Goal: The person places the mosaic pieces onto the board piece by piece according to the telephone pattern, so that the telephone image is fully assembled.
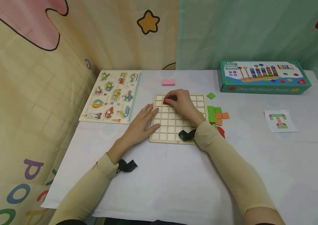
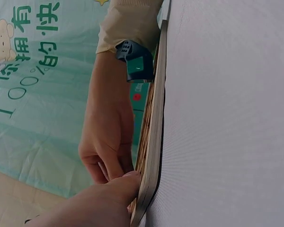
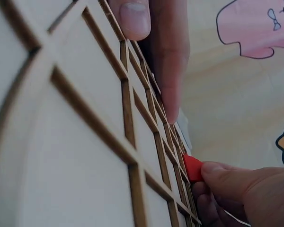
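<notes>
A wooden grid board (image 1: 163, 128) with many square cells lies on the table in front of the person. The right hand (image 1: 183, 102) reaches over it and pinches a small red tile (image 1: 165, 102) between thumb and fingers, at the upper left cells. In the right wrist view the red tile (image 3: 193, 168) stands tilted against the grid's strips. The left hand (image 1: 139, 124) rests at the board's left edge with fingers extended. In the left wrist view, the left thumb (image 2: 125, 184) lies along the board's rim, below the right hand (image 2: 109, 137).
Green tiles (image 1: 211, 114), orange tiles (image 1: 218, 116) and red pieces (image 1: 221, 131) lie beside the board's right edge. A pattern card (image 1: 281, 121) is farther right. Behind are a pink block (image 1: 168, 82) and a green game box (image 1: 264, 89). A picture puzzle board (image 1: 91, 106) lies left.
</notes>
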Demonstrator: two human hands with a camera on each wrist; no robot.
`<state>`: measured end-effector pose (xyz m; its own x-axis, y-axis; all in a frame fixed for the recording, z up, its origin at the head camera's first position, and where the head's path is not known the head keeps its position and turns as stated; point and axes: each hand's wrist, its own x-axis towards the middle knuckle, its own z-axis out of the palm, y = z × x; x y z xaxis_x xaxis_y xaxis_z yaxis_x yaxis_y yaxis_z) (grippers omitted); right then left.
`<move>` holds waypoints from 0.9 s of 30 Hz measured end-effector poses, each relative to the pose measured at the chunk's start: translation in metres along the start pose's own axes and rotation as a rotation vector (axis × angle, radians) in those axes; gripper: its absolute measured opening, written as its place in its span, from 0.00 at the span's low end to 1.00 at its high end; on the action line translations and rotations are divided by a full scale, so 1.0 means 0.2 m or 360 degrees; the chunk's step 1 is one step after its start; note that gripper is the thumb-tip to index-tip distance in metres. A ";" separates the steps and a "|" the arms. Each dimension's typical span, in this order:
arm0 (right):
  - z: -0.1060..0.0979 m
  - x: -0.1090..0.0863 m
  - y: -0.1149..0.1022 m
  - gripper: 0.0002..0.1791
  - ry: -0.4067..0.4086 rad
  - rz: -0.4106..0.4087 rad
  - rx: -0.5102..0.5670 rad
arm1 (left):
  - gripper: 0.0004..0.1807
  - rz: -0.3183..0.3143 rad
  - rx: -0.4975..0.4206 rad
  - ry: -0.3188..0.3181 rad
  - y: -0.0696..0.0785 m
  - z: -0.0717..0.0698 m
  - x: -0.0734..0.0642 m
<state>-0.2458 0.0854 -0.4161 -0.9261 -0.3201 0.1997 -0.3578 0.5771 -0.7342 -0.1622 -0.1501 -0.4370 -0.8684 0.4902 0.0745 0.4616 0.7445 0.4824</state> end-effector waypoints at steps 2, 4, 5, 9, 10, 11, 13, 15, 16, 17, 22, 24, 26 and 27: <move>0.02 0.00 0.01 0.06 -0.0007 -0.0023 -0.0007 | 0.40 -0.0002 0.0011 -0.0004 0.00 0.00 0.00; 0.03 -0.01 0.01 0.06 -0.0014 -0.0041 -0.0015 | 0.40 -0.0001 0.0015 -0.0004 -0.01 0.00 0.00; 0.03 -0.01 0.01 0.07 -0.0023 -0.0049 -0.0023 | 0.40 -0.0004 0.0015 -0.0007 -0.01 0.00 0.00; -0.01 0.00 0.00 0.08 -0.0082 -0.0057 -0.0057 | 0.40 -0.0009 0.0016 -0.0010 0.00 0.00 0.01; -0.03 0.00 0.00 0.09 -0.0090 -0.0046 -0.0063 | 0.40 -0.0012 0.0015 -0.0010 0.00 0.00 0.01; -0.05 0.00 -0.01 0.09 -0.0096 -0.0035 -0.0065 | 0.40 -0.0013 0.0013 -0.0009 0.00 0.00 0.00; -0.12 0.00 -0.01 0.10 -0.0105 -0.0002 -0.0065 | 0.39 -0.0014 0.0008 -0.0004 0.00 0.00 0.00; -0.20 -0.01 -0.01 0.10 -0.0094 0.0040 -0.0059 | 0.40 -0.0008 0.0007 0.0000 0.00 0.00 0.00; -0.24 -0.01 -0.01 0.10 -0.0087 0.0074 -0.0063 | 0.40 -0.0006 0.0006 0.0001 0.00 0.00 0.00; -0.28 -0.01 -0.01 0.10 -0.0081 0.0091 -0.0070 | 0.40 -0.0003 0.0008 0.0000 0.00 0.00 0.00; -0.43 -0.05 0.06 0.12 -0.0108 0.0154 -0.0130 | 0.40 -0.0002 0.0009 -0.0008 0.00 0.00 0.00; -0.47 -0.06 0.09 0.13 -0.0154 0.0168 -0.0159 | 0.40 0.0001 0.0009 -0.0007 0.01 0.00 0.00; -0.52 -0.08 0.12 0.14 -0.0195 0.0182 -0.0189 | 0.40 0.0009 0.0008 -0.0005 0.01 -0.01 0.00; -0.54 -0.09 0.13 0.14 -0.0207 0.0202 -0.0196 | 0.40 0.0010 0.0007 -0.0008 0.01 -0.01 0.00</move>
<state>-0.2516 0.1873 -0.3692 -0.9443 -0.3287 0.0190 -0.2584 0.7041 -0.6615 -0.1612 -0.1497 -0.4353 -0.8645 0.4972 0.0730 0.4678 0.7433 0.4782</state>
